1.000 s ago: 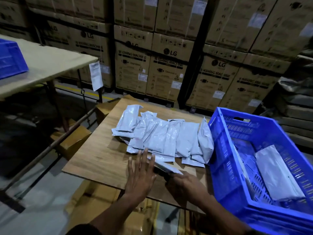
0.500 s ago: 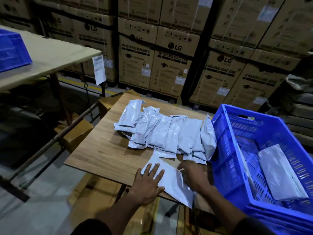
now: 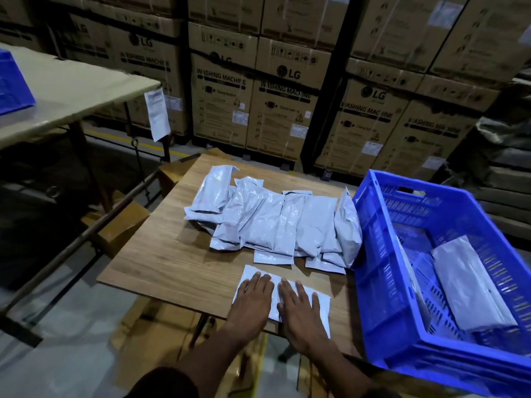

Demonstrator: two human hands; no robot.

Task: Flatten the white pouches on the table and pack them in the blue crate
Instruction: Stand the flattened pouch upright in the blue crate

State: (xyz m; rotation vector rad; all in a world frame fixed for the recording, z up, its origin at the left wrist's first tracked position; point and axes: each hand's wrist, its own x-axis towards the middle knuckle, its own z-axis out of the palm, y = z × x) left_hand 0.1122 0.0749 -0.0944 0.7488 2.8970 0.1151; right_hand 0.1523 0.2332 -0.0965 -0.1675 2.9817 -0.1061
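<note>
Both hands lie flat, fingers straight, side by side on one white pouch [image 3: 290, 288] at the near edge of the wooden desk [image 3: 161, 262]. The left hand [image 3: 254, 301] presses its left half and the right hand [image 3: 300, 308] its right half. Just beyond this pouch sits a heap of white pouches [image 3: 275, 222], its right end leaning against the blue crate [image 3: 382, 271]. The crate stands right of the pouch, with another packed pouch [image 3: 471, 285] lying inside it.
</note>
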